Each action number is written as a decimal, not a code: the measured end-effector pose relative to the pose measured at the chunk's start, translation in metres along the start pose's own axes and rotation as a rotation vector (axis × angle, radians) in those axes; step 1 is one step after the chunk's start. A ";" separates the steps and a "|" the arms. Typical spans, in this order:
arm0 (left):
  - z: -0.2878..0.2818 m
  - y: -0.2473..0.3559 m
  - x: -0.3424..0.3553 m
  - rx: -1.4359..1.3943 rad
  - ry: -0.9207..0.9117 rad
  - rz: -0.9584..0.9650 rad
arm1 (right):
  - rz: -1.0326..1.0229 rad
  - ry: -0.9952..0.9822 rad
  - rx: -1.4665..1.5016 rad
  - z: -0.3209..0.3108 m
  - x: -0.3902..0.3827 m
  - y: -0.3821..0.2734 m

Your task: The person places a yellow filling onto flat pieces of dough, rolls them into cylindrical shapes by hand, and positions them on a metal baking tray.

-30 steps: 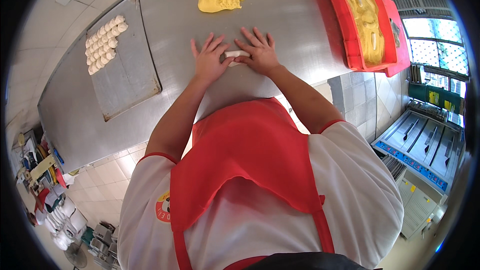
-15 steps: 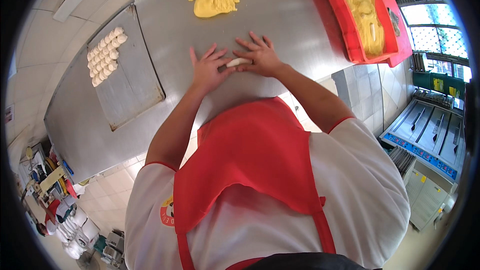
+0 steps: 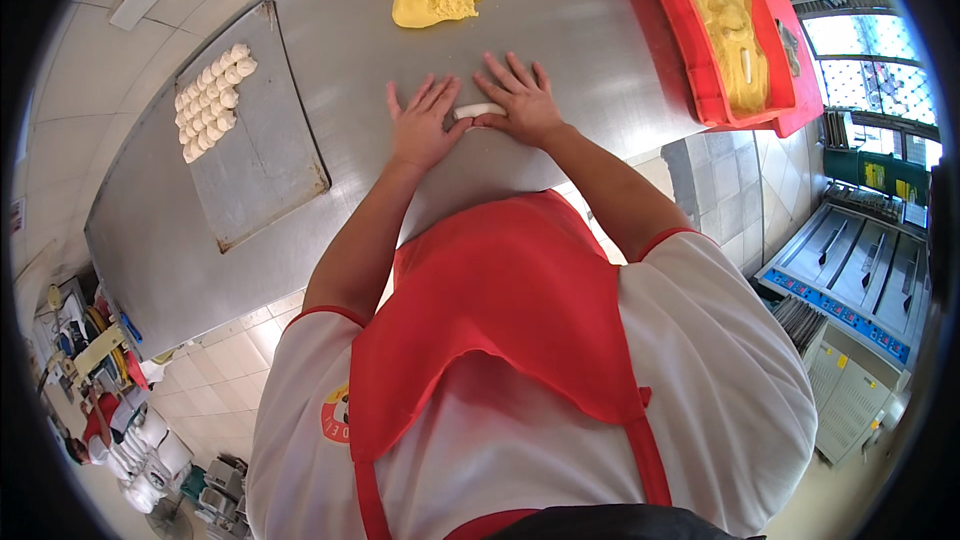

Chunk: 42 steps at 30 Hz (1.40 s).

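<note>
Between the flat, fanned-out hands (image 3: 527, 115), touching both, lies an ungrasped white dough roll (image 3: 479, 111).

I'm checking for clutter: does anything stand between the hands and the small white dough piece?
Nothing visible does. The left hand and right hand have their thumbs at the white dough piece; the yellow mass lies beyond, clear of them.
</note>
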<state>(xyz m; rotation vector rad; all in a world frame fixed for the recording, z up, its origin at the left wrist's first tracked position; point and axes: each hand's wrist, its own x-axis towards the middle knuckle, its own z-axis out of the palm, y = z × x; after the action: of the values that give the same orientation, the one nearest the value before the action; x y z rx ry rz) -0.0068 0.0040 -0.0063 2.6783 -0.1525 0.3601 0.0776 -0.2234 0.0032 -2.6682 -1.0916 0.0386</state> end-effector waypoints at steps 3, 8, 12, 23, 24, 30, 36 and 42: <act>-0.003 0.001 -0.008 0.081 0.000 0.045 | -0.060 -0.041 -0.070 0.005 -0.007 0.000; -0.014 0.006 -0.005 0.041 -0.194 0.055 | -0.037 -0.214 0.001 -0.016 -0.007 -0.001; 0.003 0.003 -0.007 0.099 -0.010 0.084 | -0.049 -0.105 -0.069 0.001 -0.010 0.003; 0.000 0.009 -0.020 0.059 -0.122 -0.019 | -0.036 -0.131 -0.013 -0.005 -0.016 -0.005; -0.006 0.010 -0.017 0.078 -0.162 -0.008 | -0.033 -0.169 -0.001 -0.007 -0.020 -0.006; -0.004 0.014 -0.017 -0.017 -0.073 -0.029 | -0.008 0.045 0.080 -0.005 -0.025 -0.016; -0.019 0.034 -0.032 -0.016 -0.274 -0.053 | -0.019 0.154 0.182 -0.017 -0.054 -0.036; -0.004 0.070 -0.048 -0.269 -0.023 -0.018 | 0.022 0.155 0.045 -0.035 -0.107 -0.030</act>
<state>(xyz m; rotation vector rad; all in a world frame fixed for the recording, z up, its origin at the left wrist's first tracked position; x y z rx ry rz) -0.0653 -0.0550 0.0126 2.4169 -0.1705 0.2817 -0.0150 -0.2848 0.0369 -2.5941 -1.0015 -0.1361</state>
